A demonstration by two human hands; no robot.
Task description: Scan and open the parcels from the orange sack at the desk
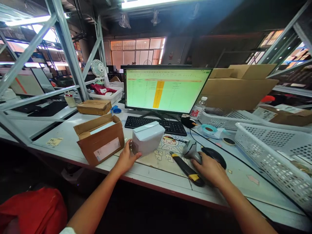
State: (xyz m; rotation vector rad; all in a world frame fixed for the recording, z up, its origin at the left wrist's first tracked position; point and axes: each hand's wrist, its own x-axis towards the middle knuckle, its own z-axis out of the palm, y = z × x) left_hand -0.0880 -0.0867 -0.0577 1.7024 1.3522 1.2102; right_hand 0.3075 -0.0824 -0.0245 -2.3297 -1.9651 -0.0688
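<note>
My left hand [127, 158] grips a small white box [148, 139] by its lower left side, thumb at the front. The box is tilted above the desk mat [156, 159]. Just left of it stands an open brown cardboard box [102, 144] with a white label on its front and something white inside. My right hand [208, 167] is closed around the handle of a grey barcode scanner [191, 149], low over the mat. Beside that hand lies a black and yellow utility knife [186, 169]. A black mouse [214, 157] sits just behind the hand, partly hidden.
A monitor [165, 89] showing a spreadsheet stands behind a black keyboard [156, 125]. White plastic baskets [275, 152] line the right side, near blue tape [209, 129] and a bottle [198, 109]. A flat carton [94, 107] lies at back left. A cable crosses the desk's right side.
</note>
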